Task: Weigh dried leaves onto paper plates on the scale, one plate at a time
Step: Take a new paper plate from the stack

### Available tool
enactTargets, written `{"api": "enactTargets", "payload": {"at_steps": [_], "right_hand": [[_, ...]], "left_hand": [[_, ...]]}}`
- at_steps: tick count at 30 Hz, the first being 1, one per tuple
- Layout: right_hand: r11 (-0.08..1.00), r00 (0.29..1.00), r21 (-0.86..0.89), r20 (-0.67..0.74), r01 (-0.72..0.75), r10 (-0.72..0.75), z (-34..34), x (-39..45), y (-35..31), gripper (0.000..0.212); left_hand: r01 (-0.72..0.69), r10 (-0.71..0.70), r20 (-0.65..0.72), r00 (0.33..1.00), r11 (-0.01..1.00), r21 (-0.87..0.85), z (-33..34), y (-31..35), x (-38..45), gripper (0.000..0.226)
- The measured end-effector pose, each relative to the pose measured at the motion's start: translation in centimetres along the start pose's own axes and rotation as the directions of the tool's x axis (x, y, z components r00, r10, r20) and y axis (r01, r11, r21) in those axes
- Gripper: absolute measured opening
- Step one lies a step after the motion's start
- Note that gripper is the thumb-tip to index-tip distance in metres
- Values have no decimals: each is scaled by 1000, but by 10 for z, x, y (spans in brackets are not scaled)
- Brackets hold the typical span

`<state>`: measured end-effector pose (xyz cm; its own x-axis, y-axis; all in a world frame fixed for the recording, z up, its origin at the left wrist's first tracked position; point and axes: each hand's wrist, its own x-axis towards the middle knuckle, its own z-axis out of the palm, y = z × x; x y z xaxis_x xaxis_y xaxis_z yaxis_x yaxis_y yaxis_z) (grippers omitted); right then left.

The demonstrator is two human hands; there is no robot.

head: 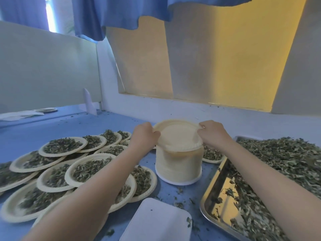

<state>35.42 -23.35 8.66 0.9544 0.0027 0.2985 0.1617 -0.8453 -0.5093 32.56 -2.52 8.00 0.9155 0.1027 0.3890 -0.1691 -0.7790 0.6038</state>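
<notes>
Left hand [145,133]: fingers curled on the left rim of the top paper plate [177,135], pinching it
Right hand [212,130]: fingertips pinching the same plate's right rim, thumb side toward the camera
Top paper plate: empty, pale cream, tilted slightly, lifted a little off the stack of paper plates [178,166] beneath it
Stack of paper plates: tall, upright on the blue table [97,124], between the two forearms
Filled plates [78,164]: many, overlapping one another to the left of the stack, each holding dried leaves; one more [212,154] sits just behind the stack on the right
Metal tray [220,192]: right side, heaped with loose dried leaves [281,157]
White scale platform [156,221]: near edge, in front of the stack, bare but for a few crumbs
Scattered leaf bits [179,204]: on the table between the scale and the tray
</notes>
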Motion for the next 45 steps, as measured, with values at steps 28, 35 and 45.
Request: {"api": "enactTargets", "payload": {"at_steps": [28, 35, 45], "right_hand": [[996, 994, -10, 57, 91, -91, 101, -171, 26, 44], [996, 995, 30, 54, 87, -89, 103, -173, 24, 64], [993, 995, 113, 89, 26, -36, 100, -175, 27, 72]], "left_hand": [[326, -342, 93, 935, 725, -607, 14, -117, -203, 39], [334, -352, 138, 926, 592, -733, 16, -127, -210, 24], [304, -309, 125, 943, 644, -702, 16, -126, -215, 26]]}}
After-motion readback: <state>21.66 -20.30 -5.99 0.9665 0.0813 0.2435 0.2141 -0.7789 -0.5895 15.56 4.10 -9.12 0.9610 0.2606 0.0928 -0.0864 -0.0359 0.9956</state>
